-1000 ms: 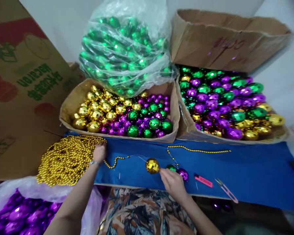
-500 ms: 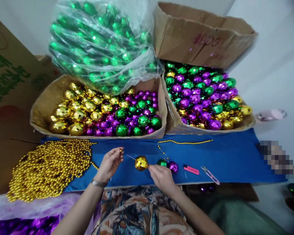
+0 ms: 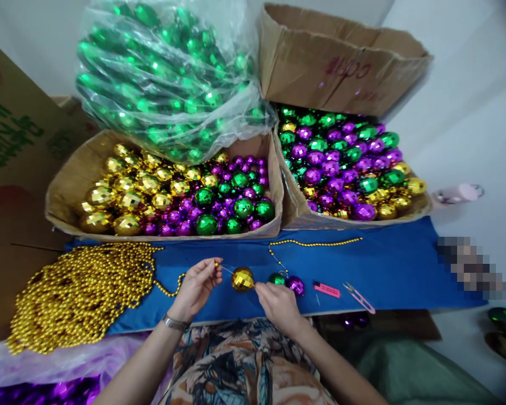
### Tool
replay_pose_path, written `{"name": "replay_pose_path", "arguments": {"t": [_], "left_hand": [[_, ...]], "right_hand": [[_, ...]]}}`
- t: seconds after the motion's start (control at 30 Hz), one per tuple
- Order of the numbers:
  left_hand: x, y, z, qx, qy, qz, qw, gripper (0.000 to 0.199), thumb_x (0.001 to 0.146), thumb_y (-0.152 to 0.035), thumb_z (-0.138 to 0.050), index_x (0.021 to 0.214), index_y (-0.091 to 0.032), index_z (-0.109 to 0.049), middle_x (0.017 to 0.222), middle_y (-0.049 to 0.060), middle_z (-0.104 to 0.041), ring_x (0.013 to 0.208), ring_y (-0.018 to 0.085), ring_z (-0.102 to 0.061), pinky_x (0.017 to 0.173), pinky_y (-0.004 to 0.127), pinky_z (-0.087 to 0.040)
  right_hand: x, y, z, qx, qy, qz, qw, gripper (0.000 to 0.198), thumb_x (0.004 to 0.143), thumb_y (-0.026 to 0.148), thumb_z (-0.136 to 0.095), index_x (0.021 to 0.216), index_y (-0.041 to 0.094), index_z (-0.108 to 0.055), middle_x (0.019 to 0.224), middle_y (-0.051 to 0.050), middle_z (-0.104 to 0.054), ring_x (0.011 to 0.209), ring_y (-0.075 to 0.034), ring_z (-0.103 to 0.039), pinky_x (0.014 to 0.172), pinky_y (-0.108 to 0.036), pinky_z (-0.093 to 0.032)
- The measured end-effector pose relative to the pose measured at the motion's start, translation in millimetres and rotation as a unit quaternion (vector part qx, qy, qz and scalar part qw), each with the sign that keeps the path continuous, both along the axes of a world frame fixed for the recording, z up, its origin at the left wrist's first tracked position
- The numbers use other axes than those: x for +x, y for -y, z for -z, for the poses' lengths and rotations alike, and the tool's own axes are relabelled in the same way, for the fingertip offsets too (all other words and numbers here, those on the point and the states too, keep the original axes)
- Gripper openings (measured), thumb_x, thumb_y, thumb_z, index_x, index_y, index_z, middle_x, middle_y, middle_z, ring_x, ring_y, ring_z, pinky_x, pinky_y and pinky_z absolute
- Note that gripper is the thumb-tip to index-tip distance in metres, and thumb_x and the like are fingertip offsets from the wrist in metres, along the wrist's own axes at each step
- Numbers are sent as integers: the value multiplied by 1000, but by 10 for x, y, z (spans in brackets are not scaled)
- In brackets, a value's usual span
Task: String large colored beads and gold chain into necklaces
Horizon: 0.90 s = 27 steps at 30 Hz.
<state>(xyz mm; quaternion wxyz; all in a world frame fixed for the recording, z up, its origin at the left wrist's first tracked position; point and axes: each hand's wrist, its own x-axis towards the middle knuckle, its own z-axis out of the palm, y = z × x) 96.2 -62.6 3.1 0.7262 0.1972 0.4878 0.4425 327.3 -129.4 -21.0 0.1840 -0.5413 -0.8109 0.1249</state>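
My left hand (image 3: 200,287) pinches the end of a gold bead strand (image 3: 166,291) between thumb and fingertips. A thin pale thread (image 3: 226,269) runs from the gold mirrored ball (image 3: 242,279) toward these fingers. My right hand (image 3: 279,304) is closed at the ball's right side, fingertips pinching it there; the exact point of grip is hidden. Just beyond the right hand lie a green ball (image 3: 277,278) and a purple ball (image 3: 296,286), joined to a short gold bead string (image 3: 316,243). The strand at my left comes from a heap of gold beads (image 3: 80,292).
A pink lighter (image 3: 326,289), a needle (image 3: 318,299) and thread snips (image 3: 358,297) lie right on the blue cloth (image 3: 396,270). Behind stand two cardboard boxes (image 3: 63,185) (image 3: 295,197) of shiny balls, with a plastic bag of green balls (image 3: 160,84) above the left one.
My left hand has moved right, closer to the gold ball, drawing the bead strand along with it. My right hand keeps its hold at the ball. The view has shifted slightly.
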Motion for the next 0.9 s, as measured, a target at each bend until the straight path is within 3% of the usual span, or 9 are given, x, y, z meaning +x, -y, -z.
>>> {"name": "replay_pose_path", "arguments": {"t": [0.2, 0.33, 0.47, 0.63, 0.8, 0.9], "left_hand": [[85, 52, -3, 105, -133, 12, 985, 32, 69, -35, -79, 94, -16, -71, 72, 1, -65, 65, 10, -58, 61, 21, -48], [135, 75, 66, 143, -200, 54, 968, 24, 73, -37, -75, 85, -17, -71, 75, 3, -66, 66, 13, -58, 62, 24, -48], [121, 71, 64, 227, -314, 74, 919, 21, 77, -38, -69, 82, -18, -72, 90, 7, -69, 81, 18, -62, 71, 27, -50], [203, 68, -149, 311, -363, 84, 874, 15, 80, -34, -66, 81, -21, -72, 86, 6, -69, 79, 19, -64, 72, 29, -51], [339, 74, -402, 319, -310, 75, 893, 15, 80, -35, -66, 82, -21, -73, 89, 7, -68, 74, 19, -65, 69, 30, -54], [338, 75, -366, 305, -293, 72, 903, 17, 81, -36, -66, 87, -21, -72, 91, 7, -68, 74, 19, -65, 70, 30, -55]], "right_hand": [[-61, -30, 52, 45, 30, 12, 998, 22, 95, 19, -41, 95, 20, -63, 67, -2, -60, 62, -14, -56, 61, -26, -33], [-110, -58, 148, -2, 16, 21, 1000, 20, 96, 19, -42, 93, 19, -62, 72, -3, -63, 67, -15, -61, 63, -24, -39], [-45, -73, 195, -53, -2, 39, 998, 20, 95, 22, -45, 109, 17, -59, 88, -7, -68, 77, -16, -66, 66, -23, -46], [-39, -169, 43, -28, -103, 60, 992, 33, 98, 22, -38, 128, 19, -51, 118, -10, -64, 100, -16, -64, 85, -25, -50], [-122, -245, 0, -24, -135, 23, 990, 29, 100, 25, -36, 117, 21, -60, 103, -7, -68, 91, -16, -66, 81, -25, -51], [-83, -237, 64, -20, -163, 10, 986, 31, 101, 25, -34, 105, 19, -64, 90, -6, -69, 81, -16, -66, 75, -25, -51]]}}
